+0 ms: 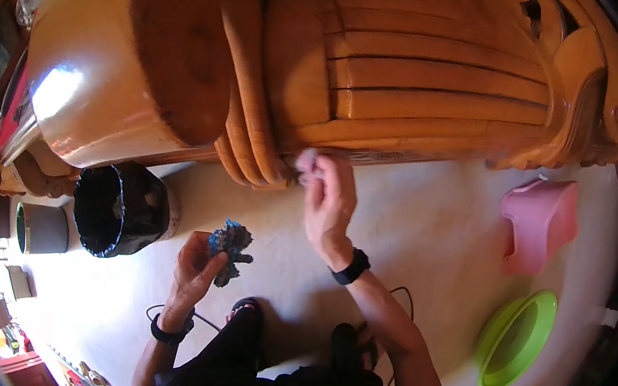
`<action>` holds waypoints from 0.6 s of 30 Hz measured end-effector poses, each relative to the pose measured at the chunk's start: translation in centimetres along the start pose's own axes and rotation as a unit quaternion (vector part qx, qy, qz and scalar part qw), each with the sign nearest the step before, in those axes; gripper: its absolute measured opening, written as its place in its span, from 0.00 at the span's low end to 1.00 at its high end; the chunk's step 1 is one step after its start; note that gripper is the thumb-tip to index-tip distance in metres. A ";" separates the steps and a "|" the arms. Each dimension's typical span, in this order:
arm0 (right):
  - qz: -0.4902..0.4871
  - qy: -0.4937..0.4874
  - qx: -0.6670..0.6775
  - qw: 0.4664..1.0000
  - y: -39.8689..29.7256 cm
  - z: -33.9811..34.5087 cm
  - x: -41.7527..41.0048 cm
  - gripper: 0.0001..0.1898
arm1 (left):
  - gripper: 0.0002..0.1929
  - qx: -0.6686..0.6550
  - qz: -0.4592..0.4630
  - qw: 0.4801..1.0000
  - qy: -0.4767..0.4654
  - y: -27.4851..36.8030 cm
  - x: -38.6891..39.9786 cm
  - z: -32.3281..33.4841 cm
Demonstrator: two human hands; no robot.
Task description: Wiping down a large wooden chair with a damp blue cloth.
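A ragged blue and grey cloth or fibrous clump (230, 253) is pinched between the thumb and fingers of my left hand (194, 271), held over the floor. My right hand (331, 201) is raised beside the carved front foot of a varnished wooden bench (257, 147). Its fingers close on a small pale pinkish piece (307, 167), blurred, perhaps cloth; whether that piece touches the wood I cannot tell. Slatted wooden boards (442, 76) run to the right of the carved part.
A bin lined with a black bag (141, 211) stands left, with a grey bin (44, 230) beyond it. At the right are a pink plastic stool (542, 225) and a green plastic basin (520, 343). A thin black cable (412, 307) lies on the floor near my feet.
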State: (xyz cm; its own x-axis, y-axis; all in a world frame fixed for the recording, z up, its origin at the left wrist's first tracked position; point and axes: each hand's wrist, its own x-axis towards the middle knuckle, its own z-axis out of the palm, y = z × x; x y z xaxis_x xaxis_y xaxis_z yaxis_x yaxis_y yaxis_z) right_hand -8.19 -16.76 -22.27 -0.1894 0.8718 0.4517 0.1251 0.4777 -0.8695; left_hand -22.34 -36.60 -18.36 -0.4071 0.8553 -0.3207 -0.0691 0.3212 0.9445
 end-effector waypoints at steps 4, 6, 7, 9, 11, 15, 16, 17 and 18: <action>0.016 0.030 0.047 0.998 -0.6 3.9 -1.9 0.14 | 0.14 -0.039 -0.004 0.999 0.006 0.8 0.6 0.5; -0.027 0.039 0.032 0.998 1.2 4.1 -2.5 0.14 | 0.14 -0.009 0.033 0.999 0.010 1.4 1.2 0.6; -0.072 0.042 0.016 0.996 1.9 4.2 -2.8 0.13 | 0.14 -0.005 0.034 0.999 0.010 1.8 1.3 0.9; -0.067 0.050 0.001 0.997 3.6 4.9 -4.4 0.10 | 0.13 0.015 0.020 0.999 0.033 2.9 1.3 1.4; 0.058 0.007 0.011 0.998 6.5 5.5 -6.6 0.08 | 0.13 0.004 0.028 1.000 0.013 3.3 1.7 2.1; 0.129 0.037 0.082 0.988 7.6 5.9 -6.7 0.06 | 0.13 -0.006 0.035 0.999 -0.019 3.1 1.4 2.4; 0.097 0.044 0.052 0.993 6.2 5.7 -5.5 0.06 | 0.12 0.014 0.050 0.999 -0.006 2.8 1.3 2.4; 0.098 0.041 0.058 0.993 4.5 5.6 -4.6 0.06 | 0.12 0.017 0.050 0.999 0.000 2.8 1.1 2.3; 0.095 0.038 0.095 0.990 2.7 5.1 -3.4 0.07 | 0.12 0.008 0.041 0.999 -0.004 2.7 1.1 2.6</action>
State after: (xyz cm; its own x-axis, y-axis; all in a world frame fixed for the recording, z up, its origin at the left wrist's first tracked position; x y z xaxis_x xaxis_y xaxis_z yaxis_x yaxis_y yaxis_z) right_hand -12.16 -18.97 -27.22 -0.1062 0.9532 0.2832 -0.0356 0.2810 -0.9590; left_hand -20.67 -33.72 -16.31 -0.4032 0.8821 -0.2435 -0.0210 0.2571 0.9662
